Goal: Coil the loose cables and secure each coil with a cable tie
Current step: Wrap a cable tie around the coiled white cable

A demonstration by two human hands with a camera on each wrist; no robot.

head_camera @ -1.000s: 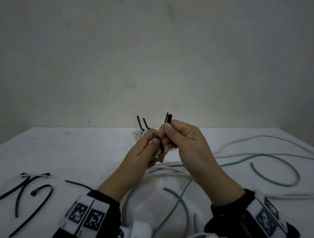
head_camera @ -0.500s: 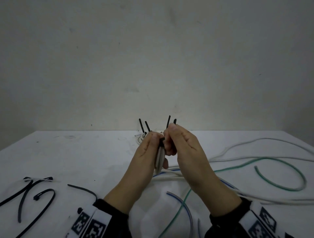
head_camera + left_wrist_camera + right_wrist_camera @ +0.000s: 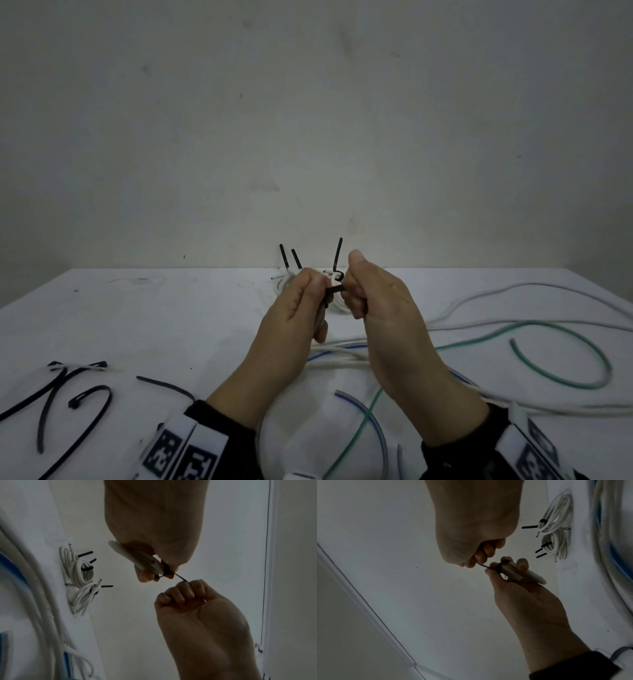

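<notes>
Left hand (image 3: 294,308) grips the white cable coil (image 3: 137,558), fingers curled round it. Right hand (image 3: 373,301) pinches the black cable tie (image 3: 334,290), fist closed on its tail.

A small folded bundle of white round cable (image 3: 142,559) is held above the white table (image 3: 171,325), its strands pressed together side by side. A thin black plastic cable tie (image 3: 167,572) is wrapped around one end, its tail (image 3: 180,577) stretched out sideways. Two tied white cable coils (image 3: 80,580) lie on the table beyond the bundle, black tie tails sticking up. Loose white, green (image 3: 565,377) and blue-striped cables are spread on the table nearer than the bundle. Spare black ties (image 3: 68,404) lie at the table's near left.
</notes>
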